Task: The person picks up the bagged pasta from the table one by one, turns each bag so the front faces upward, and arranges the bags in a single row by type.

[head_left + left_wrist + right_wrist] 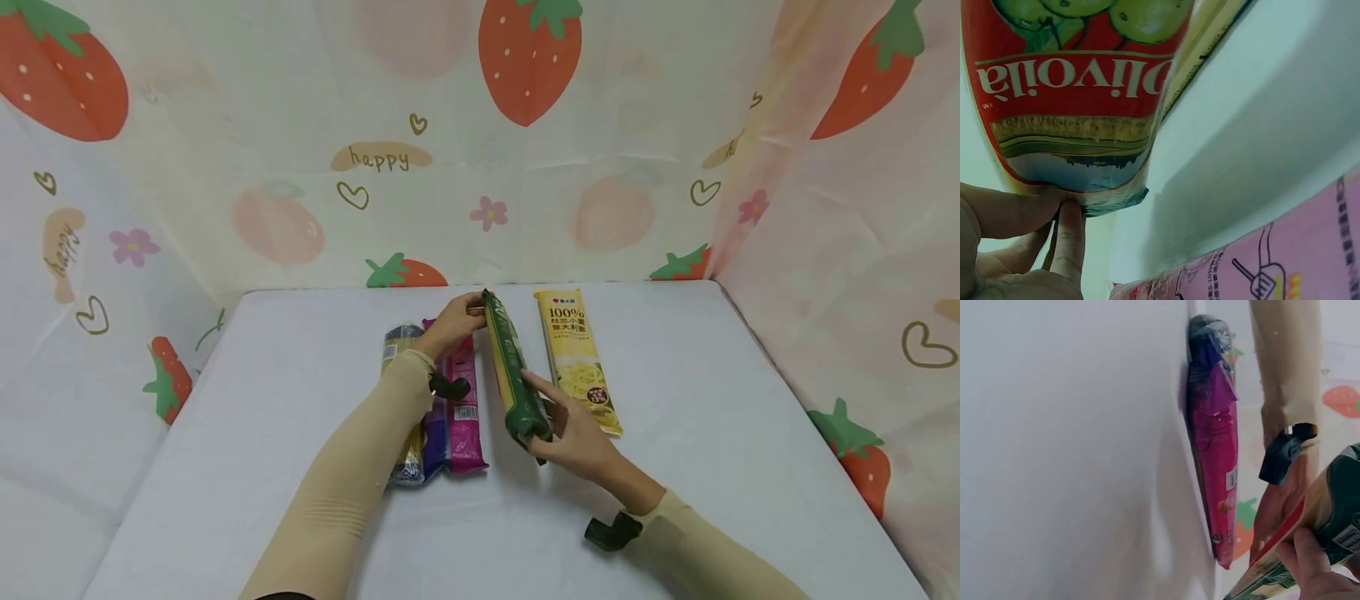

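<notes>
Both hands hold a long green Olivoilà packet tilted above the white table. My left hand pinches its far end; in the left wrist view thumb and fingers close on the edge below the red label. My right hand grips the near end, with thumb and fingers on opposite sides. Beneath the left forearm lie a pink and purple packet and a clear packet with yellowish contents, side by side. To the right of the green packet, a yellow pasta packet lies flat.
A white-covered table carries the packets. Strawberry-printed cloth rises behind it and along both sides. Black wrist straps with camera mounts show at the left wrist and the right wrist.
</notes>
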`<state>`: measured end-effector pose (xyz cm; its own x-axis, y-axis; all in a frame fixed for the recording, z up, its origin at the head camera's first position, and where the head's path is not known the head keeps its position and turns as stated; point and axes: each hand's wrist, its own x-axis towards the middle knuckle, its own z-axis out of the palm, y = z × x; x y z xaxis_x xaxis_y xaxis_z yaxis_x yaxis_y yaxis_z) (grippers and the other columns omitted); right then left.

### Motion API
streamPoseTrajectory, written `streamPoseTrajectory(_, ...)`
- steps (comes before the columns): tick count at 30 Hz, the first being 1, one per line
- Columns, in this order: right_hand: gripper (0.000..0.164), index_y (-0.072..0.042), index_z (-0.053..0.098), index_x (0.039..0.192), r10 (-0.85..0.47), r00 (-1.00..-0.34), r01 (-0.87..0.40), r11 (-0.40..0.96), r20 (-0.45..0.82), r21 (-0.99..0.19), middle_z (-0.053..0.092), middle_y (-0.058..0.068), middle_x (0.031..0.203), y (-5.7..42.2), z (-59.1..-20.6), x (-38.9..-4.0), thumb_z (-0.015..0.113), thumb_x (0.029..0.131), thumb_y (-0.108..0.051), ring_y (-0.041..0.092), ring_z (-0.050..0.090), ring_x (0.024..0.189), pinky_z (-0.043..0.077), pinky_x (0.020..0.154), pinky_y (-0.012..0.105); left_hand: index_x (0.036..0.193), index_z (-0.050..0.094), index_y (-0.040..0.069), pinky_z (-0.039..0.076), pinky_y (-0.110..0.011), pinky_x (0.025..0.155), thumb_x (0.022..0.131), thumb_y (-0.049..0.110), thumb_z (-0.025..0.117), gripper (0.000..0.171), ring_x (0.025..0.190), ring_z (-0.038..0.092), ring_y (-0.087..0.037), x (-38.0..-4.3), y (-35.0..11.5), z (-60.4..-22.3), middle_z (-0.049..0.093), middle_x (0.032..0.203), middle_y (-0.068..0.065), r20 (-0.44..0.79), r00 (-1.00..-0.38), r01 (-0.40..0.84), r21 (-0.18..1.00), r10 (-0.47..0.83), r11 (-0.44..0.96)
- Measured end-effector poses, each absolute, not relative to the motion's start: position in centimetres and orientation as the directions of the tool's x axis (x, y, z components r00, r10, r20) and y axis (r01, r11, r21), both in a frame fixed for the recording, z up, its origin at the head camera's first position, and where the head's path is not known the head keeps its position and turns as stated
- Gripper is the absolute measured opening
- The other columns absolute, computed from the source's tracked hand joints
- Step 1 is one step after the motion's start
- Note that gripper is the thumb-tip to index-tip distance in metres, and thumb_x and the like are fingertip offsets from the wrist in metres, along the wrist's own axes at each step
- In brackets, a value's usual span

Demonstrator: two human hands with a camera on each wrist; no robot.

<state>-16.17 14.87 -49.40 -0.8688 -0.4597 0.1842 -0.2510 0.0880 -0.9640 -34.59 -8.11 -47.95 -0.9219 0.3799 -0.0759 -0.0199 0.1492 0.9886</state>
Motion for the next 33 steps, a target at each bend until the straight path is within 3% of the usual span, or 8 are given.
streamPoseTrajectory(8,0.090,-0.004,0.029,0.169,-0.444,-0.878,-0.174,-0.053,0.179,-0.983,0.022,0.025,0.173,14.8,-49.0,-16.5,0.070,0.090,0.010,0.046,0.047,0.143,0.058,0.098,0.027,0.166,0.029,-0.004,0.039,-0.051,0.124,0.113,0.003,0.052,0.059,0.152,0.042,-0.042,-34.5,-8.3,-48.0,0.039,0.165,-0.030,-0.112,-0.911,-0.048,0.985,0.396,0.168)
streamPoseTrajectory(15,0.086,0.000,0.029,0.168,-0.416,-0.886,-0.174,-0.113,0.205,-0.978,0.023,0.028,0.172,14.8,-49.0,-16.6,0.072,0.094,0.007,0.036,0.047,0.146,0.054,0.105,0.028,0.171,0.017,0.004,0.040,-0.046,0.123,0.118,0.015,0.040,0.058,0.153,0.042,-0.040,-34.4,-8.5,-48.4,0.034,0.168,-0.028,-0.250,-0.861,-0.222,0.968,0.444,0.114)
streamPoseTrajectory(22,0.083,-0.001,0.031,0.168,-0.392,-0.895,-0.169,-0.141,0.212,-0.976,0.030,0.029,0.168,14.7,-48.9,-16.6,0.076,0.097,-0.002,0.013,0.054,0.137,0.054,0.104,0.025,0.172,0.014,0.020,0.055,-0.037,0.095,0.119,0.024,0.042,0.060,0.134,0.055,-0.031,-34.5,-8.4,-48.6,0.049,0.150,-0.022,-0.315,-0.833,-0.370,0.928,0.455,-0.034)
streamPoseTrajectory(27,0.081,-0.002,0.033,0.167,-0.358,-0.915,-0.166,-0.093,0.189,-0.982,0.035,0.028,0.166,14.7,-48.4,-16.5,0.074,0.098,0.000,0.024,0.048,0.142,0.052,0.106,0.023,0.170,0.018,0.020,0.057,-0.032,0.083,0.117,0.025,0.047,0.061,0.110,0.061,-0.024,-34.6,-8.4,-48.7,0.052,0.132,-0.016,-0.287,-0.858,-0.369,0.921,0.426,-0.123)
streamPoseTrajectory(33,0.080,-0.003,0.034,0.167,-0.343,-0.923,-0.172,-0.042,0.176,-0.984,0.038,0.027,0.165,14.7,-47.9,-16.5,0.074,0.097,0.001,0.039,0.043,0.145,0.051,0.107,0.021,0.169,0.024,0.022,0.060,-0.035,0.080,0.115,0.030,0.052,0.061,0.100,0.066,-0.024,-34.5,-8.5,-48.4,0.054,0.130,-0.016,-0.260,-0.890,-0.333,0.931,0.375,-0.147)
